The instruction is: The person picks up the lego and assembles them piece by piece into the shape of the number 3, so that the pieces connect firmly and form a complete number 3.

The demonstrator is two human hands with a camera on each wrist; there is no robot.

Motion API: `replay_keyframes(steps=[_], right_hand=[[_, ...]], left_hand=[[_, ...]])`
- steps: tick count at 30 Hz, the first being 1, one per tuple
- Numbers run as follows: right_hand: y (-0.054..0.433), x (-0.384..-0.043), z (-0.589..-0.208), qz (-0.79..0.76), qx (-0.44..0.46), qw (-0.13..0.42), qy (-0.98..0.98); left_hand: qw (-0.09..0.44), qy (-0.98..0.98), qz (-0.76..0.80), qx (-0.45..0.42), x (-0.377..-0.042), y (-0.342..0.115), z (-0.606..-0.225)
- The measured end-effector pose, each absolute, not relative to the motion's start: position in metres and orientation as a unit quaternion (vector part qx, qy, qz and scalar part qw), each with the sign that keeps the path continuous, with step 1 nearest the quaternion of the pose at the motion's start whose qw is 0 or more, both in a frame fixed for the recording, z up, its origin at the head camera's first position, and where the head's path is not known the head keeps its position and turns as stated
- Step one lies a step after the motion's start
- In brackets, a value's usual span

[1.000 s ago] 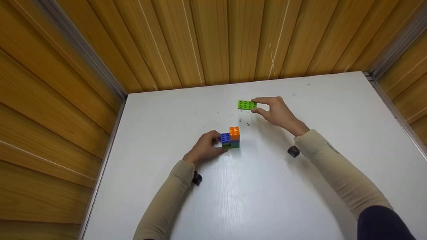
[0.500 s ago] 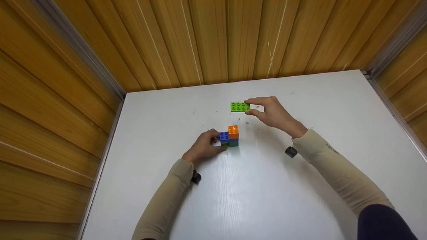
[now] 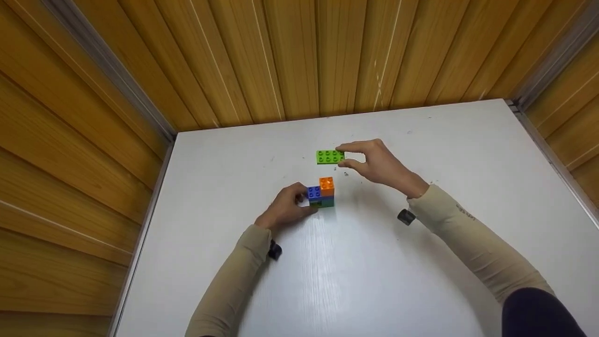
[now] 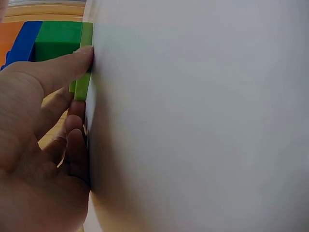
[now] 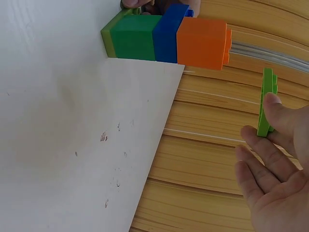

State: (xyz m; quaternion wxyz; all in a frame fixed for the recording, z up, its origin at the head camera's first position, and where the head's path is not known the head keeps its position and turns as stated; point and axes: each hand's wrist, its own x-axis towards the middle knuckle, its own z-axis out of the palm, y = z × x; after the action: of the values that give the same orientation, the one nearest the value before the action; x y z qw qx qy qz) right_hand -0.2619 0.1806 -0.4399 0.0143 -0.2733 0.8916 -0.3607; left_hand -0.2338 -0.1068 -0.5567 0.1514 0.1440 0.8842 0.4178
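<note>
A small stack of toy building bricks stands on the white table. At its base is a light green plate (image 4: 82, 88), then a green brick (image 5: 135, 37), a blue plate (image 3: 314, 192) and an orange brick (image 3: 326, 187) on top. My left hand (image 3: 286, 205) grips the base from the left, thumb on the edge of the light green plate in the left wrist view. Above and behind the stack, my right hand (image 3: 376, 162) pinches a second light green plate (image 3: 327, 157) by its right end, studs up. The right wrist view shows this plate apart from the orange brick.
The white tabletop (image 3: 374, 271) carries a few dark marks (image 3: 346, 173) behind the stack. Wood-panelled walls (image 3: 299, 61) rise along the back and both sides. A black wrist camera (image 3: 406, 216) hangs under the right cuff, another (image 3: 275, 251) under the left.
My right hand has moved left and slightly nearer with the light green plate, bringing it behind the stack. My left hand and the stack stay in place.
</note>
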Motion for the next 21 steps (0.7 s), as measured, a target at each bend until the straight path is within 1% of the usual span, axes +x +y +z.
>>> replay_keyframes(steps=[8,21], right_hand=[[0.175,-0.255,-0.440,-0.363,-0.291,0.007,0.885],[0.169,-0.250,-0.442,-0.364,-0.315,0.018,0.876]], left_hand=[[0.146,0.881,0.422,0.159,-0.235,-0.108,-0.558],[0.138,0.882,0.418,0.172,-0.235,-0.108,-0.557]])
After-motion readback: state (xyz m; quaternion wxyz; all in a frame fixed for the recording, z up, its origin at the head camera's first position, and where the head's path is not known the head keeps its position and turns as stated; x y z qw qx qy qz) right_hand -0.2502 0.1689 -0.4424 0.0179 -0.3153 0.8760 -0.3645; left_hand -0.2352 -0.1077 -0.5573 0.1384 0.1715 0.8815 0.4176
